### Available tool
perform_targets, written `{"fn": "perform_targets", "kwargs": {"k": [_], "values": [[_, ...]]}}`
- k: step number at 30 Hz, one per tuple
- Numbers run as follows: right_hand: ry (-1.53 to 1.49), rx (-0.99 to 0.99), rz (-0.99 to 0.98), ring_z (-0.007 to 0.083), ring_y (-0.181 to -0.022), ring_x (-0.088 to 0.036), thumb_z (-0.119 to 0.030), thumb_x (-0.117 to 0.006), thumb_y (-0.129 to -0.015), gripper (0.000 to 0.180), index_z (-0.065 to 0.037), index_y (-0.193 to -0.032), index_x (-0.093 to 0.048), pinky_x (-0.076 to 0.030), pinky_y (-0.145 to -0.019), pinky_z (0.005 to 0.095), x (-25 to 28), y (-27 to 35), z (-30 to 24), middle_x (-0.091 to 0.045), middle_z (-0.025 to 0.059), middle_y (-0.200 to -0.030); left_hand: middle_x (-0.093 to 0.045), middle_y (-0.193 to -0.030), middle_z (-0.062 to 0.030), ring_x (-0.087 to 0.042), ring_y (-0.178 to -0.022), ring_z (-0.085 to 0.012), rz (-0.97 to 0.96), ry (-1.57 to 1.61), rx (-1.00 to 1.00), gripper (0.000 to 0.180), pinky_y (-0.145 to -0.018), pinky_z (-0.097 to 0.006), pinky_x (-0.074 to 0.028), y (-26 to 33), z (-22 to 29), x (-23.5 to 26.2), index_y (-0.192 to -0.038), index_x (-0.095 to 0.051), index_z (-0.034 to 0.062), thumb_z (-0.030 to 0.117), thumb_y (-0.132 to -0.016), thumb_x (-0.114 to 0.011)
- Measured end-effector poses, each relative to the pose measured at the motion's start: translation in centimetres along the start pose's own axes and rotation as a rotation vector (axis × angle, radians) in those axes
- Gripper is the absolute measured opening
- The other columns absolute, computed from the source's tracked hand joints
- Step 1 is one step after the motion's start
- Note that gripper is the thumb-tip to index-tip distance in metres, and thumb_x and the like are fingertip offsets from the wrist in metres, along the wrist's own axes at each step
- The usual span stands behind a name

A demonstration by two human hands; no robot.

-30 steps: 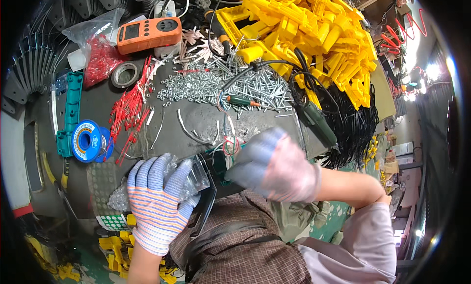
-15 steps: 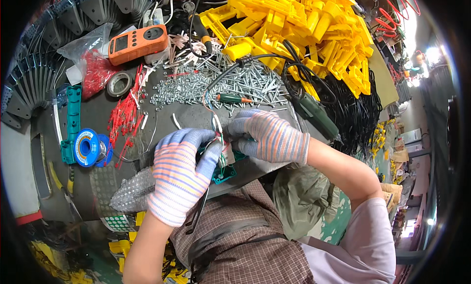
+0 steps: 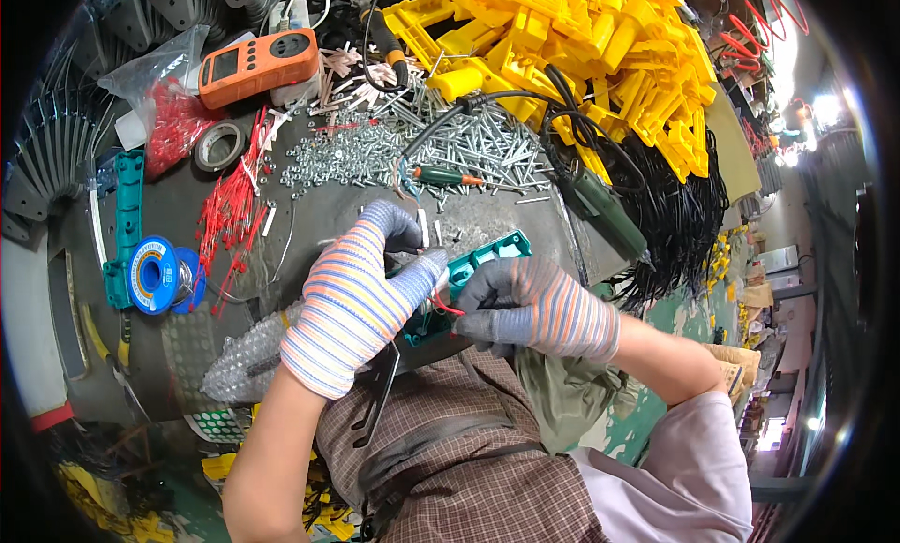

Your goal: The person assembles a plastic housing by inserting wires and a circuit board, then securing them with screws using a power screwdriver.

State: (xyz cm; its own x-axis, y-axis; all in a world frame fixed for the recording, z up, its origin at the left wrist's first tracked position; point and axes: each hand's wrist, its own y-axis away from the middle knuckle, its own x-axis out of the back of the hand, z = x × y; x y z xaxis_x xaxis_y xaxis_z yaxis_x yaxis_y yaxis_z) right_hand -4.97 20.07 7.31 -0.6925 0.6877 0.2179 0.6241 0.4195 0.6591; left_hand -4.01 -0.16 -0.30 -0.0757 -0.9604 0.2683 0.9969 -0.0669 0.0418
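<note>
Both hands wear striped knit gloves with grey-blue fingers. My left hand is closed, thumb and forefinger pinching thin wires above a teal plastic housing. A short red wire runs across the housing to my right hand, whose thumb and fingertips are pressed together on its end. The open housing lies at the near edge of the bench, partly hidden by both hands. A bent black metal piece sticks out below my left hand.
Beyond my hands lie loose screws, a small green screwdriver and piled yellow plastic parts. A dark green power screwdriver rests on the right. Leftward are red components, a solder spool, tape and an orange meter.
My right hand has moved nearer and right, now pinching the red wire. More of the teal housing shows between my hands. My left hand has spread its thumb lower.
</note>
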Motion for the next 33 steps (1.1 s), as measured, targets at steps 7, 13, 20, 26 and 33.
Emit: {"fn": "perform_targets", "kwargs": {"k": [7,13,20,26,33], "values": [[0.358,0.557,0.295,0.0214,-0.078,-0.066,-0.013,-0.075,-0.083,0.02,-0.003,-0.1,-0.07,-0.054,-0.071,0.0344,-2.3,-0.8,4.0,-0.067,0.0095,-0.087,-0.069,-0.084,-0.0144,-0.069,-0.078,-0.0289,-0.113,0.097,-0.083,0.034,-0.073,-0.038,-0.055,1.0,1.0,1.7,-0.095,-0.064,0.004,0.031,-0.081,-0.079],[0.525,0.535,0.397,0.0332,-0.081,-0.065,-0.014,-0.077,-0.078,0.018,-0.007,-0.093,-0.071,-0.054,-0.072,0.04,-2.7,-0.4,3.6,-0.064,0.0119,-0.089,-0.066,-0.082,-0.0126,-0.065,-0.077,-0.0265,-0.146,-0.134,-0.17,0.033,-0.074,-0.038,-0.053,1.4,0.7,2.2,-0.097,-0.063,0.0042,0.029,-0.081,-0.079],[0.708,0.531,0.385,0.0344,-0.079,-0.065,-0.015,-0.078,-0.075,0.019,-0.007,-0.089,-0.07,-0.053,-0.07,0.0413,-3.0,-0.6,2.8,-0.064,0.0116,-0.089,-0.067,-0.084,-0.0134,-0.067,-0.079,-0.0305,-0.125,-0.203,-0.342,0.03,-0.075,-0.039,-0.052,1.3,-0.1,1.9,-0.093,-0.064,0.0041,0.024,-0.078,-0.08],[0.541,0.438,0.278,0.0322,-0.079,-0.066,-0.015,-0.077,-0.077,0.018,-0.006,-0.09,-0.069,-0.053,-0.07,0.0391,-2.3,-0.7,2.7,-0.064,0.013,-0.088,-0.065,-0.081,-0.0129,-0.064,-0.078,-0.0346,-0.131,-0.215,-0.374,0.025,-0.076,-0.042,-0.05,1.1,-0.3,1.9,-0.089,-0.065,0.0051,0.022,-0.076,-0.077],[0.782,0.569,0.346,0.0329,-0.075,-0.062,-0.016,-0.077,-0.074,0.02,-0.006,-0.087,-0.066,-0.051,-0.066,0.042,-2.9,-0.7,2.5,-0.06,0.0106,-0.085,-0.063,-0.08,-0.0116,-0.062,-0.08,-0.0338,-0.134,-0.205,-0.403,0.024,-0.08,-0.042,-0.047,1.2,-0.4,1.9,-0.086,-0.064,0.0069,0.026,-0.076,-0.075]]}}
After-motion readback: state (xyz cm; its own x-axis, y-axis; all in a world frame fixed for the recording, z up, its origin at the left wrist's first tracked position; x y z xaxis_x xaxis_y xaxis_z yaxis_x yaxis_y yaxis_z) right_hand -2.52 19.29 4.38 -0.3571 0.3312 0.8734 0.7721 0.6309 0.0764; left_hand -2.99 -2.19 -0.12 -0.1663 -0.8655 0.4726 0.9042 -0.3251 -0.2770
